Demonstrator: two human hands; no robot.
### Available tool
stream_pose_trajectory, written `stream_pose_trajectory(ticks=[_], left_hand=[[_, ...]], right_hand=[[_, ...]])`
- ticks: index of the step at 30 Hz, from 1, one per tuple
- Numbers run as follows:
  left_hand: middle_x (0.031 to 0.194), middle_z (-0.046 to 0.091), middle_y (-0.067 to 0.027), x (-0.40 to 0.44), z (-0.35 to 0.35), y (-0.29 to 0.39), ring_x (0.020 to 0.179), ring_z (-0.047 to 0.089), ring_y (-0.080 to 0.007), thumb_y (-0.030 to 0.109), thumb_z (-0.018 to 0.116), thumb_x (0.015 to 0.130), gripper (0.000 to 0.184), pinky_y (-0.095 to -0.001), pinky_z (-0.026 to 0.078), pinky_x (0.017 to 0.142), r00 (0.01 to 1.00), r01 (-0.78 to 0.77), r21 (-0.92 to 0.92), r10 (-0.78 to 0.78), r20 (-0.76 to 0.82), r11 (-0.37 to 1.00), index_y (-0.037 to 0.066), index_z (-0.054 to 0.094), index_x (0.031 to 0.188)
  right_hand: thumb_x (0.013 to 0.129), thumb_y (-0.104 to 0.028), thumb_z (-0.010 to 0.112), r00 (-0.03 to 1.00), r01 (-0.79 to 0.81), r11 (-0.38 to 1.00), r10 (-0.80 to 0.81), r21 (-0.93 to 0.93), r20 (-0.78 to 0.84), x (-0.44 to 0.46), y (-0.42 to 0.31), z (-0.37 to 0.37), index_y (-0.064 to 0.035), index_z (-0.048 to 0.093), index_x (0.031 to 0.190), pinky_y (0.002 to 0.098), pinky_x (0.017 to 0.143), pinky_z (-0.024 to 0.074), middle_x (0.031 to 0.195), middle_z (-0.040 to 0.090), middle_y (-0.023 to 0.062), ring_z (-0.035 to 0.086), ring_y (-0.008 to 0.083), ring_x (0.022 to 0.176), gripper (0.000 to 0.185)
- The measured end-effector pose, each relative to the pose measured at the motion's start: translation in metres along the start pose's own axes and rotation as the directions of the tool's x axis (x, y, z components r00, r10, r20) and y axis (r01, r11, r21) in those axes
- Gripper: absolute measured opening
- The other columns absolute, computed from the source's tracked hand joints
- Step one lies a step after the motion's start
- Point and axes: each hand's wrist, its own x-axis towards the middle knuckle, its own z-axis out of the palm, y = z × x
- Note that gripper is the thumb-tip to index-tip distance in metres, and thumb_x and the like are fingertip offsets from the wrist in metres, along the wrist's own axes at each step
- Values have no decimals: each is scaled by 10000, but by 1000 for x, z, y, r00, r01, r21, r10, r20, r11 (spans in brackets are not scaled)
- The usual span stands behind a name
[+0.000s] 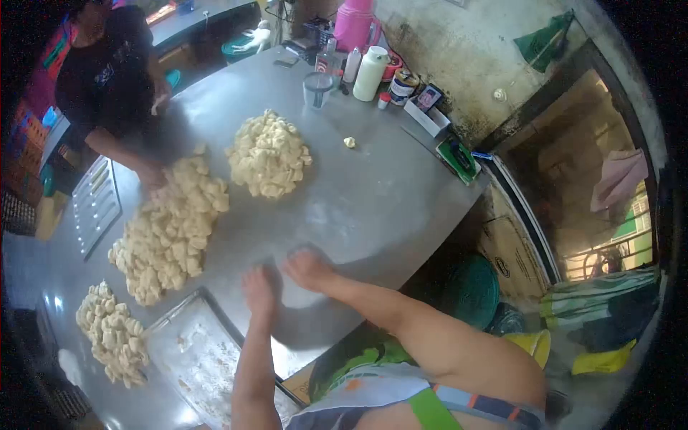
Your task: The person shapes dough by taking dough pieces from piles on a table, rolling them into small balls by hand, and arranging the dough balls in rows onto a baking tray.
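Note:
My left hand (261,287) and my right hand (307,268) are side by side, low over the metal table (344,208), both with fingers curled in. Whatever they hold, if anything, is too small or hidden to make out. To their left lies a large heap of pale dough pieces (172,229). A rounder dough heap (269,154) lies farther back, and a smaller one (111,333) at the lower left. One single dough piece (350,142) sits apart. Just left of my left forearm is a flour-marked metal tray (197,351).
A co-worker (107,79) across the table reaches a hand into the large heap, beside a slotted tray (97,204). Bottles (370,74), a clear cup (317,89), a pink jug (355,27) and a green case (459,159) line the wall side. A green bin (469,290) stands on the right.

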Motion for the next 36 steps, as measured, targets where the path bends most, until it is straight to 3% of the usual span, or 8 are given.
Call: stream_pose_trajectory(ticks=[2,7,11,16,17,20,28,36], left_hand=[[1076,608,-150,-28,-11,13,1088,542,-352,165,549,865,249,-502,383,945,973,35,-3,-34,229,999,76,588,1094],[1154,587,-168,-105,-4,-15,1066,531,-363,122,579,819,359,-483,375,942,995,-102,-68,101,-12,992,65,572,1173],[1082,626,-155,-19,-17,-4,983,561,-359,118,577,818,294,-485,414,861,964,-133,37,138,-228,990,83,607,1109],[951,629,-168,0,-21,34,925,587,-363,152,554,848,189,-502,421,825,968,74,-68,-55,246,995,63,597,1010],[1016,621,-155,-35,7,17,954,584,-350,147,561,844,207,-491,427,808,990,-119,-82,112,-84,990,69,591,1033],[1076,586,-165,-94,-19,9,1027,538,-369,149,574,841,316,-509,388,893,997,-74,-99,75,6,992,68,550,1146],[1015,590,-162,3,-11,7,949,562,-373,140,539,860,249,-519,414,843,996,88,59,-88,-11,994,72,572,1096],[982,618,-125,-90,-18,-13,947,575,-370,124,532,858,239,-468,430,869,979,-160,24,162,-123,987,67,587,1084]], right_hand=[[897,-210,539,949,197,969,-226,-147,-219,-40,-15,-7,-70,626,1012,503,746,461,825,599,128,592,317,781,201],[913,-190,492,991,109,981,-93,-163,100,-100,20,-7,-75,614,1057,494,819,455,889,613,121,577,323,883,221],[955,-251,442,991,-126,992,126,-4,31,4,35,-12,-67,592,1074,526,926,440,1010,621,179,563,392,989,266],[981,-258,432,953,-300,896,268,327,140,12,-21,-11,-64,579,1092,554,944,435,1122,622,218,569,421,1074,267],[969,-250,453,993,-114,972,114,203,12,-18,-18,6,-67,584,1096,561,943,431,1102,626,210,571,415,1068,258],[938,-226,506,988,155,982,-156,106,-1,-89,11,11,-95,591,1120,576,911,426,1080,630,192,569,404,1038,239],[968,-239,455,987,-163,978,161,128,27,41,-3,15,-99,575,1114,520,877,438,992,626,170,564,381,1030,235],[965,-223,458,995,93,991,-95,93,11,-60,30,6,-106,576,1180,489,914,440,1033,643,172,577,410,1006,271]])
